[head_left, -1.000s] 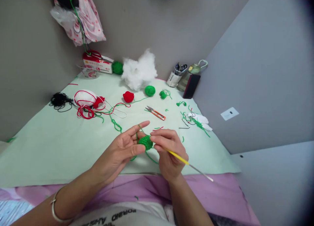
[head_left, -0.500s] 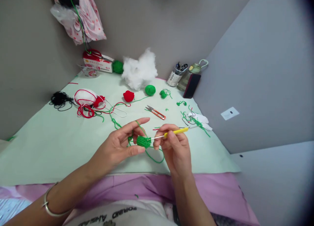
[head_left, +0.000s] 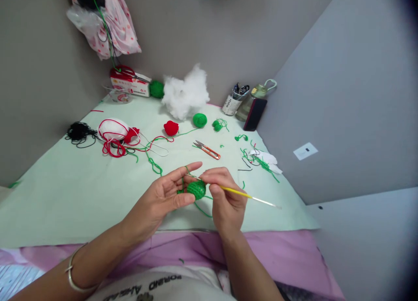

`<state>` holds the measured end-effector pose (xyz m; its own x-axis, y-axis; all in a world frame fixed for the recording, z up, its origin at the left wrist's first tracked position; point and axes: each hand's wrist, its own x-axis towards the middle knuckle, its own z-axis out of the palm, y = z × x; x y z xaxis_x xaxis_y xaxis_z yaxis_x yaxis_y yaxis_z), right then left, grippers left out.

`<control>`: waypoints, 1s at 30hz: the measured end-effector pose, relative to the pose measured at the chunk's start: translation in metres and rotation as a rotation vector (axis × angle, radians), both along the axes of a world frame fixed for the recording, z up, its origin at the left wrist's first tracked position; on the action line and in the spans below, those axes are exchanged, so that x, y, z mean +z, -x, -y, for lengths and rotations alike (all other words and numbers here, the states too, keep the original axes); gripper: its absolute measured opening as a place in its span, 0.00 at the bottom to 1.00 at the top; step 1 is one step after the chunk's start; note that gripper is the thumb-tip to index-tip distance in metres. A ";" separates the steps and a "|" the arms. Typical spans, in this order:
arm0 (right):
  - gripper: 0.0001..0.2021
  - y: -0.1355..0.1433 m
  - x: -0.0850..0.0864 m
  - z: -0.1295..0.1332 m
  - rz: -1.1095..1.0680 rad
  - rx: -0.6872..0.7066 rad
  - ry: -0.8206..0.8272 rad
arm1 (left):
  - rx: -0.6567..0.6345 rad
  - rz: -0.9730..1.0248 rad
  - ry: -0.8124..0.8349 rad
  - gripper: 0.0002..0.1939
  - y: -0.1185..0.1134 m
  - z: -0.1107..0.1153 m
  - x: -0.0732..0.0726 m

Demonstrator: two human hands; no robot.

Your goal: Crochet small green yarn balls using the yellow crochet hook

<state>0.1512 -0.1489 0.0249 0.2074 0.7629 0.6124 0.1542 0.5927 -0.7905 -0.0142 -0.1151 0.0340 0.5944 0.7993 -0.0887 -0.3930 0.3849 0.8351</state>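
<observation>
Between the thumb and fingers of my left hand is a small green crocheted piece, rounded in shape. Green yarn runs over the raised index finger of that hand and hangs below the piece in a loop. My right hand grips a crochet hook with a yellow handle and metal ends. One metal end reaches left over the top of the piece towards the yarn; the other points to the lower right. Whether the hook tip has caught the yarn is too small to tell.
Orange thread snips lie beyond my hands. Further back are a red yarn ball, a green yarn ball and white stuffing. Yarn scraps lie right; a white yarn ball and black yarn lie left. A phone leans against a bottle.
My right hand has turned, so the hook's rear end now points down to the right. Its front end has moved up and left over the crocheted piece, which has tilted.
</observation>
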 end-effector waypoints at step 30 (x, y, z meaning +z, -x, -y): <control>0.10 -0.013 -0.002 -0.003 -0.225 0.174 0.248 | 0.066 -0.354 -0.513 0.28 0.011 -0.010 0.010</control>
<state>0.1639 -0.1458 0.0229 0.1702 0.9180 0.3582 -0.1255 0.3808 -0.9161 -0.0252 -0.1049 0.0439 0.5473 0.8263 0.1331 -0.0679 -0.1147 0.9911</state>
